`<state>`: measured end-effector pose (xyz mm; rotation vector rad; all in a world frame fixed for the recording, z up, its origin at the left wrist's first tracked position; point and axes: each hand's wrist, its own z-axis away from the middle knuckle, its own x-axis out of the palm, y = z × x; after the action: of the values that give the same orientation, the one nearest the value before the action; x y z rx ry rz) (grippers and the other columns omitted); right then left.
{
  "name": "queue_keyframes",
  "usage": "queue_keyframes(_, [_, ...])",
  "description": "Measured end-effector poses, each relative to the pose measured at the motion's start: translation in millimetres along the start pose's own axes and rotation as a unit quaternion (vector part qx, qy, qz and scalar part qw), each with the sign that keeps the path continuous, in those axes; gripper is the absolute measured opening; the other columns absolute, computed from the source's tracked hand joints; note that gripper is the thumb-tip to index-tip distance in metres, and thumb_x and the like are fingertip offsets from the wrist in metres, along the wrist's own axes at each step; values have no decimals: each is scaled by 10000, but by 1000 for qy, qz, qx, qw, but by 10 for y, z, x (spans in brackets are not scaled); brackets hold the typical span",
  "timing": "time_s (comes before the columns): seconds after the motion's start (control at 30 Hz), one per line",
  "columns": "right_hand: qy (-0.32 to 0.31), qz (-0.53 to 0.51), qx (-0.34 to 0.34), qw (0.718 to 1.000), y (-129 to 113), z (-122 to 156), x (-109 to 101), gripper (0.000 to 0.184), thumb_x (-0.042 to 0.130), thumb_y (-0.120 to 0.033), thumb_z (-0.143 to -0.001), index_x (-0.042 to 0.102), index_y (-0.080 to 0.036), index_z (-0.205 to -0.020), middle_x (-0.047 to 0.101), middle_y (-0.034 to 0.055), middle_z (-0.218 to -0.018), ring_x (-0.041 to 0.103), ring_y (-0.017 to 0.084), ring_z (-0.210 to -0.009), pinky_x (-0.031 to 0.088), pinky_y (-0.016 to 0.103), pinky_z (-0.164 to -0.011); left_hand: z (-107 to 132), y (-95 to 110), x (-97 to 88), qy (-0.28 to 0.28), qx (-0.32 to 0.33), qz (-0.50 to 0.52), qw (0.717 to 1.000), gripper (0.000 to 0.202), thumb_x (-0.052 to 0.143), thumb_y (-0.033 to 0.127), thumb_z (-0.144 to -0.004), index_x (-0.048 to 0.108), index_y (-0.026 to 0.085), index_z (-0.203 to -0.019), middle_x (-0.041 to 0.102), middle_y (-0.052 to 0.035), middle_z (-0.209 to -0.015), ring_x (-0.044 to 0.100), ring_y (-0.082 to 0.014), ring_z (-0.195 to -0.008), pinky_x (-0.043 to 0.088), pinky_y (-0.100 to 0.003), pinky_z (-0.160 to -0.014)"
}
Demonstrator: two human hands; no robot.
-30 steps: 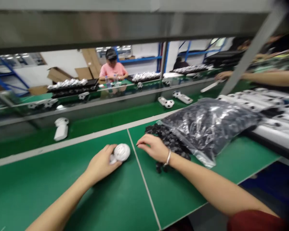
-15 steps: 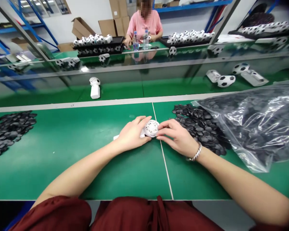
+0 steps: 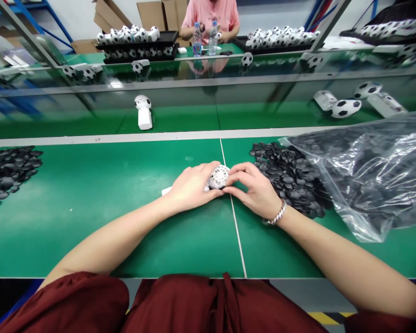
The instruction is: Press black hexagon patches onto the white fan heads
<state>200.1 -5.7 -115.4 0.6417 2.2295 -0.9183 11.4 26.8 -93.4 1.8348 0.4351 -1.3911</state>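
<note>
holding a little white fan (image 3: 219, 176) together, the left hand (image 3: 190, 187) and the right hand (image 3: 254, 189) rest near the middle of the green bench (image 3: 90, 208). the left hand is closed around the fan's handle. the right hand pinches its round head with the fingertips. a heap of black pieces (image 3: 287, 178) lies just beside the right hand, touching a clear bag (image 3: 367, 171) at the right edge.
</note>
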Motion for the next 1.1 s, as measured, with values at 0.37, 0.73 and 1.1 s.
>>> queue_keyframes(0.37, [-78, -69, 110, 988, 64, 17, 63, 470, 590, -348, -775, 402, -202, -1181, 560, 99, -1147, 563, 225, -1016, 492, 392, -855, 12, -24, 1, -6, 10, -7, 1000, 593, 522, 448, -787, 340, 182, -1283, 486, -73, -1285, 504, -246, -1112, 434, -396, -884])
queue_keyframes(0.73, [-73, -70, 99, 990, 62, -23, 54, 372, 541, -318, -807, 433, -176, -1135, 573, 103, -1083, 569, 207, -959, 485, 366, -825, -2, -12, -23, -21, -18, 10, 1000, 563, 520, 447, -784, 361, 203, -1265, 513, -57, -1254, 524, -238, -1081, 441, -373, -863])
queue_keyframes(1.1, [25, 194, 140, 971, 466, -25, -323, 113, 512, -274, -807, 592, -196, -793, 594, 82, -841, 522, 245, -858, 424, 408, -770, 33, -72, -30, 0, 27, -76, 997, 608, 385, 25, -700, 421, 255, -1262, 527, -28, -1225, 454, -231, -1072, 355, -401, -889])
